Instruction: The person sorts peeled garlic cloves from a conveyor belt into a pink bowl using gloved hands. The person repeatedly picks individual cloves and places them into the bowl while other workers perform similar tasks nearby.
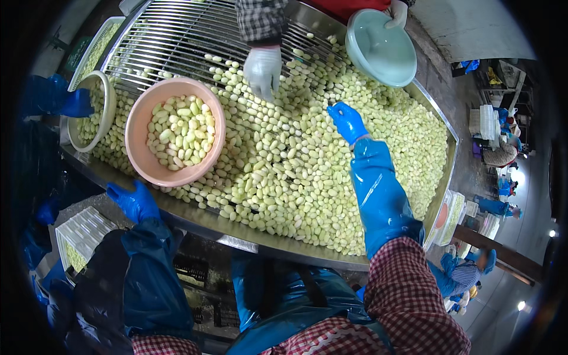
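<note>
A metal sorting table (278, 247) with a wire grid is heaped with pale yellow-green oval cocoons (307, 171). My right hand (347, 121), in a blue glove and blue sleeve, reaches into the heap with fingertips pinched near one cocoon; whether it grips it I cannot tell. My left hand (135, 201), also blue-gloved, grips the near rim of a pink bowl (137, 127) partly filled with cocoons that rests on the heap.
Across the table a person's white-gloved hand (263, 70) sorts cocoons, and their other hand holds a pale blue-green bowl (383, 50). At left another blue-gloved hand (76, 103) holds a white bowl (109, 106) of cocoons. White crates stand below the table's near-left edge.
</note>
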`<move>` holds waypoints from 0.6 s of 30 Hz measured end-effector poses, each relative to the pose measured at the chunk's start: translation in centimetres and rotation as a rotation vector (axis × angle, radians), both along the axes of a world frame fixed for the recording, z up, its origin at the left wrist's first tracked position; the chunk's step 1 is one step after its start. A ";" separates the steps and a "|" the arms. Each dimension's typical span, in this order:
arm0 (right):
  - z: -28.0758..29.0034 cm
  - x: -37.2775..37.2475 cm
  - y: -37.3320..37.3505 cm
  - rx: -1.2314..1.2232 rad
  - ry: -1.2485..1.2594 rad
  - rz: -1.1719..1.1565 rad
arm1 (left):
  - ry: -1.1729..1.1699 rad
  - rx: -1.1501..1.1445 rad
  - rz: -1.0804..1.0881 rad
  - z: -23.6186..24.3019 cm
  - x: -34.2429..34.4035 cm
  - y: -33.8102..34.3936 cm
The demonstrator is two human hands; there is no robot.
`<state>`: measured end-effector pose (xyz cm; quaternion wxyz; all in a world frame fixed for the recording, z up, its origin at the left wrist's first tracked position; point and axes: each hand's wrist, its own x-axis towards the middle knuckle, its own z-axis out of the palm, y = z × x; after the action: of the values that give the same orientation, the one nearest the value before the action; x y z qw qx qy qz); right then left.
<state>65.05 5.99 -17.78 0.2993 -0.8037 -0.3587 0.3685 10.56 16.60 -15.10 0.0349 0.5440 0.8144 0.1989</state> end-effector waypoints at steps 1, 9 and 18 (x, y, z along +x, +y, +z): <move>1.1 -1.5 -0.9 0.049 0.042 -0.015 | 0.027 0.015 -0.011 -0.4 -0.2 -0.1; -0.4 -6.7 -3.4 -0.275 -0.628 0.327 | -0.021 0.073 -0.085 -0.5 -0.2 -0.2; -2.5 -8.0 -4.3 -0.439 -0.683 0.433 | 0.041 0.052 -0.081 -0.1 0.0 -0.1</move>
<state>57.04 1.72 -20.31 -0.0975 -0.8302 -0.5097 0.2037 10.58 16.45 -15.15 0.0120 0.5811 0.7869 0.2073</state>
